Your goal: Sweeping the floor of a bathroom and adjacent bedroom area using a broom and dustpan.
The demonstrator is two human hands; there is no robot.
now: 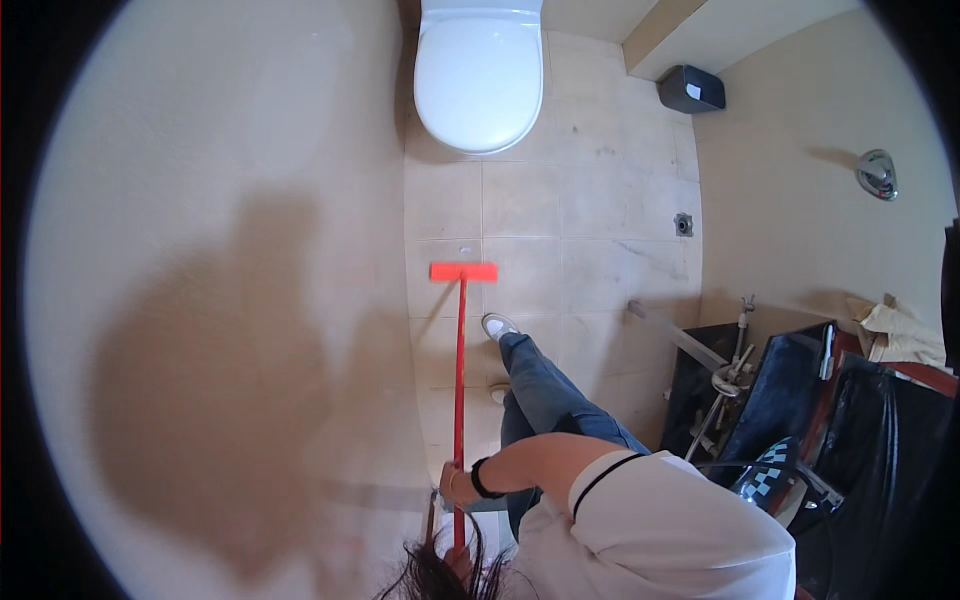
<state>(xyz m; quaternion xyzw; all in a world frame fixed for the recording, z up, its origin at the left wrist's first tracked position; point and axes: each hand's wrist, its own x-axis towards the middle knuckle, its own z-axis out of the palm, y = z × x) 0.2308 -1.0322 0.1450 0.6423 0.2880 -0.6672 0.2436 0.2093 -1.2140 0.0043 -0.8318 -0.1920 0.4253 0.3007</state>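
A red floor squeegee [463, 272] lies with its wide head on the beige tiles, and its long red handle runs back towards my body. My right hand [456, 484], below a black wristband, is closed around the handle. Lower down, my left hand [458, 561] is around the handle near its upper end, partly hidden by dark hair. One of my shoes [498, 325] stands just right of the handle, below the squeegee head. Ahead is a white toilet [478, 82] with its lid down.
A dark waste bin [691, 89] stands by the right wall, with a floor drain [683, 225] below it in view and a chrome wall valve [877, 175] beyond. Dark panels [780, 382], pipes and a cloth [896, 334] crowd the lower right. The left wall [225, 150] runs close beside the handle.
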